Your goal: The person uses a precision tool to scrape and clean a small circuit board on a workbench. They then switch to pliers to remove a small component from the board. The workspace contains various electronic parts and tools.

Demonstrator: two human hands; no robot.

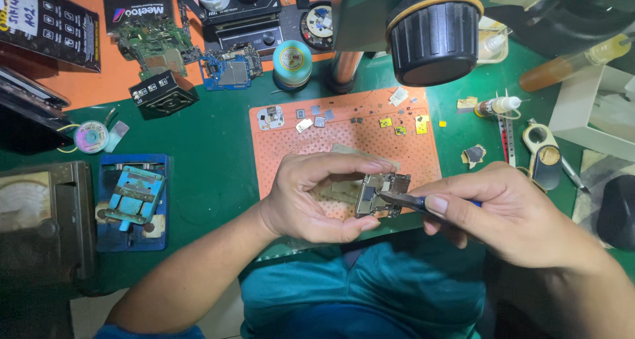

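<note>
Our left hand pinches a small board; our right hand grips tweezers touching it above the orange mat strewn with chips.

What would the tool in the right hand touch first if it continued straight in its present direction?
Most likely the small circuit board held by the left hand. The right hand points its tool tip leftward, already at the board; actual contact is unclear.

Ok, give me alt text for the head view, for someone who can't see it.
Left hand holds a small circuit board between thumb and fingers while the right hand touches a blue-handled tool to it, above an orange perforated mat strewn with tiny chips on a green bench. A microscope eyepiece hangs overhead.
</note>
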